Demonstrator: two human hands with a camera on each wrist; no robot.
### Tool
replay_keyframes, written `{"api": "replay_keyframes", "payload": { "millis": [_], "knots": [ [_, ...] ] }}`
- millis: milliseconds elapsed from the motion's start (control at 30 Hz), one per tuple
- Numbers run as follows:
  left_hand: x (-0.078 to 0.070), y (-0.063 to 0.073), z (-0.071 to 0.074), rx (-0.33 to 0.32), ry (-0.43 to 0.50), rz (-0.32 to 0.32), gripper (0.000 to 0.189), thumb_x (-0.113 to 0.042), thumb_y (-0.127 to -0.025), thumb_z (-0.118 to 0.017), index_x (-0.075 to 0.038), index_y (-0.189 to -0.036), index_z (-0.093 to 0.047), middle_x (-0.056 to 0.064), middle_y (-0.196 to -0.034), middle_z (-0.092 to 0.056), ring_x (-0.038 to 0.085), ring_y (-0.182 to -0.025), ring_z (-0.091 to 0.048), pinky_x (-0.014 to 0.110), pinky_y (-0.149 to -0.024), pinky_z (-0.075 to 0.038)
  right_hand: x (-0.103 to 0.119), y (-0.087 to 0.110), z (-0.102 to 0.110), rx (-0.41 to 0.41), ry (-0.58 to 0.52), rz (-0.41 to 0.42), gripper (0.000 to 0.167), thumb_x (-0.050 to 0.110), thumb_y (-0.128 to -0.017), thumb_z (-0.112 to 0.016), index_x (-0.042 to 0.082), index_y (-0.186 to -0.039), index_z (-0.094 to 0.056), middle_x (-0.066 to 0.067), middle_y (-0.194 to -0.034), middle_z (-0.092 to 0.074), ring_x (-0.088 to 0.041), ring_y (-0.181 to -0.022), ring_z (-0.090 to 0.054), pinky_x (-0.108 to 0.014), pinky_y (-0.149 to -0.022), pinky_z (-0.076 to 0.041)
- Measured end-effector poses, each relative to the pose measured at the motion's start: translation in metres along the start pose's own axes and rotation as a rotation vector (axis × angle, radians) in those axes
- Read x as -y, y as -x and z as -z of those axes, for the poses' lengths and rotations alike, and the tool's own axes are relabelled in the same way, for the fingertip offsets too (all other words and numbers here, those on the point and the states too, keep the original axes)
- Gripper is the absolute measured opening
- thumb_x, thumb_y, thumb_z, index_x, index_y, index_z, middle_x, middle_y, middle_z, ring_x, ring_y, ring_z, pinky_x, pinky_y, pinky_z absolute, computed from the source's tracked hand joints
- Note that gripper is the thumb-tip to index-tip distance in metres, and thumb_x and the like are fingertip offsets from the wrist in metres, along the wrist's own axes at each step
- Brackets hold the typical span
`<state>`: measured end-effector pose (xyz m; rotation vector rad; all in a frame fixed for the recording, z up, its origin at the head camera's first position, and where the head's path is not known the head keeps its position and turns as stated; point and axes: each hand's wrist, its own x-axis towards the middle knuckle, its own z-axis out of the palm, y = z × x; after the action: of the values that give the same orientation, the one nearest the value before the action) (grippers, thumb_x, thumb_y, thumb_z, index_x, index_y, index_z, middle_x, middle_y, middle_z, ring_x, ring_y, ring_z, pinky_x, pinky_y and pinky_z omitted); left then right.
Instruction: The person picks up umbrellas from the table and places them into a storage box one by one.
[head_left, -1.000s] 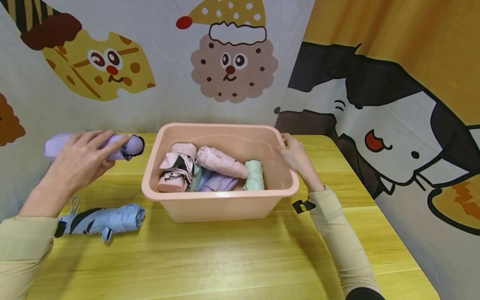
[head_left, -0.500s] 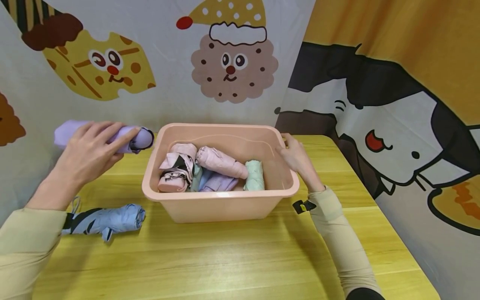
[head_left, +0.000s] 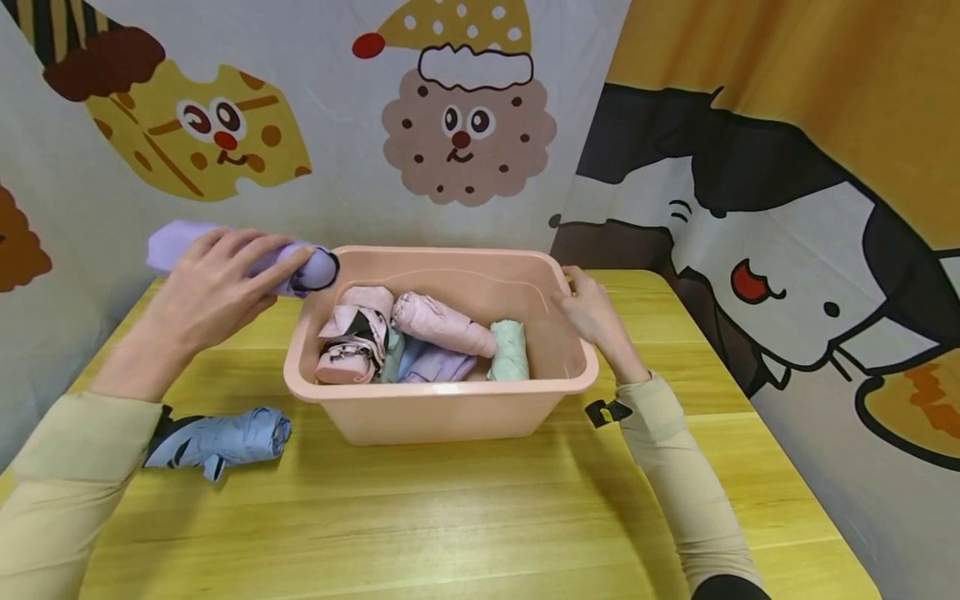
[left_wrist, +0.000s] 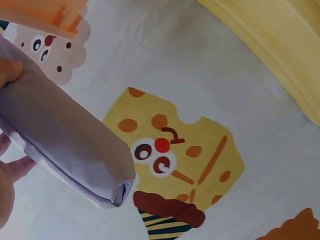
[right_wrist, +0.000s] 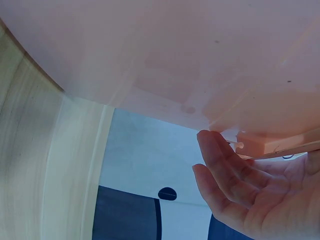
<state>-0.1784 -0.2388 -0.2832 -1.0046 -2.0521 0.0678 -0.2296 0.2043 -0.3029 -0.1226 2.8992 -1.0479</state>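
Observation:
My left hand (head_left: 219, 287) grips a folded lilac umbrella (head_left: 177, 243), held level above the table beside the tub. Its rounded, dark-edged end overlaps the tub's left rim in the head view; the other end points at the lower right in the left wrist view. My right hand (head_left: 592, 315) holds the right rim of the pink plastic tub (head_left: 442, 414), fingers (right_wrist: 225, 165) curled under the lip. Inside lie rolled umbrellas: a pink one (head_left: 442, 325), a pink-and-black one (head_left: 351, 342), a mint green one (head_left: 510, 350) and a purple one (head_left: 441, 365), partly covered.
A rolled blue umbrella (head_left: 232, 439) lies on the wooden table (head_left: 465, 517) left of the tub, its strap end hidden by my left sleeve. Behind the table hangs a cartoon-printed cloth (head_left: 330, 167), with another at the right.
My left hand has carried the lilac umbrella right and slightly up, from left of the tub to its left rim. My right hand and the tub have stayed still.

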Motion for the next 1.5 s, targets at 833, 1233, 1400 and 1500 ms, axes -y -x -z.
{"api": "replay_keyframes", "payload": {
  "millis": [833, 1233, 1400, 1500],
  "knots": [
    [-0.015, -0.057, -0.012, 0.013, -0.034, -0.207, 0.060, 0.000, -0.076, -0.072, -0.012, -0.131, -0.053, 0.018, -0.116, -0.063, 0.038, -0.099, -0.060, 0.052, -0.079, -0.051, 0.001, -0.001, -0.001, -0.014, 0.015, 0.006, 0.054, 0.021, -0.096, -0.044, 0.002, -0.145, -0.032, -0.026, -0.129, -0.053, -0.037, -0.110, -0.059, -0.048, -0.088, -0.053],
    [-0.028, -0.083, -0.024, 0.037, 0.017, -0.297, 0.053, -0.012, -0.081, -0.069, -0.013, -0.131, -0.053, 0.016, -0.119, -0.061, 0.035, -0.101, -0.059, 0.049, -0.078, -0.052, -0.001, -0.002, -0.002, -0.029, 0.023, 0.019, 0.054, 0.019, -0.095, -0.045, 0.001, -0.144, -0.034, -0.027, -0.124, -0.056, -0.038, -0.107, -0.060, -0.047, -0.088, -0.053],
    [-0.035, -0.094, -0.028, 0.070, 0.046, -0.323, 0.058, -0.008, -0.078, -0.074, -0.015, -0.132, -0.053, 0.014, -0.119, -0.062, 0.034, -0.103, -0.060, 0.048, -0.081, -0.052, 0.000, -0.002, -0.002, -0.030, 0.018, 0.020, 0.054, 0.019, -0.095, -0.045, 0.001, -0.144, -0.034, -0.027, -0.125, -0.056, -0.038, -0.107, -0.060, -0.047, -0.089, -0.053],
    [-0.039, -0.100, -0.031, 0.090, 0.059, -0.341, 0.057, -0.003, -0.079, -0.071, -0.014, -0.132, -0.053, 0.014, -0.118, -0.062, 0.033, -0.104, -0.060, 0.048, -0.082, -0.053, -0.001, -0.002, -0.002, -0.028, 0.018, 0.025, 0.054, 0.019, -0.095, -0.045, 0.001, -0.145, -0.033, -0.028, -0.126, -0.055, -0.039, -0.108, -0.059, -0.048, -0.089, -0.052]
  ]
}}
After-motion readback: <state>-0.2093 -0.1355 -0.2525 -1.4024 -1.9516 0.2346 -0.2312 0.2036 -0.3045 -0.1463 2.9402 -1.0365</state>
